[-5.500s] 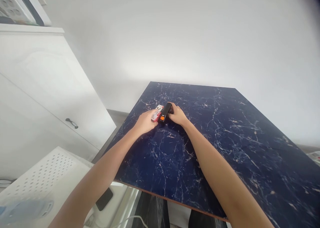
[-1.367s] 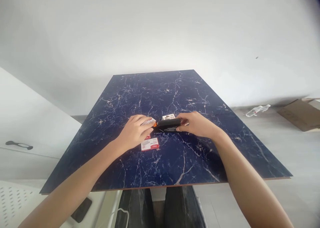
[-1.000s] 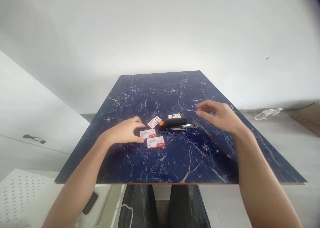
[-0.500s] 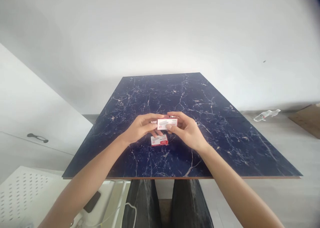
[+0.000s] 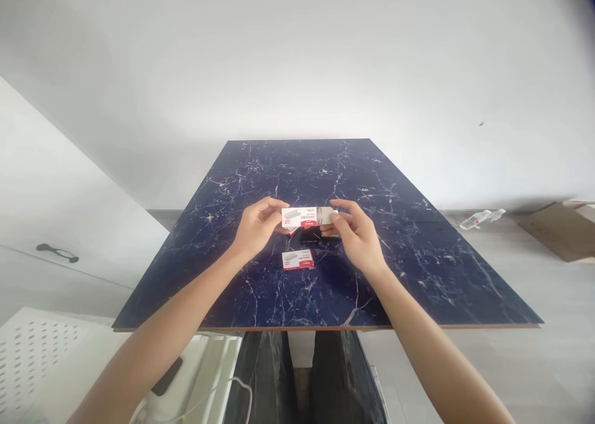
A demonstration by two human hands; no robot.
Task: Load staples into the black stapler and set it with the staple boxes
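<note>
My left hand (image 5: 260, 225) is closed on the left end of a small white-and-red staple box (image 5: 298, 217), held above the table with its printed face up. From the box's right end sticks out a pale greyish inner tray (image 5: 325, 216), pinched between the thumb and fingers of my right hand (image 5: 357, 230). A second staple box (image 5: 298, 260) of the same print lies flat on the table, nearer to me. Behind the held box, partly hidden, are another red-and-white box (image 5: 291, 230) and a dark object (image 5: 310, 234) whose kind I cannot make out.
The dark blue marble-patterned table (image 5: 297, 176) stands against a white wall. At right on the floor are a clear plastic bottle (image 5: 481, 219) and a cardboard box (image 5: 558, 229). A phone (image 5: 167, 376) and a white cable (image 5: 242, 384) are at lower left, below the tabletop.
My right hand has moved rightward, drawing the inner tray partly out of the staple box. Both hands are slightly farther from me, and the box on the table now shows fully.
</note>
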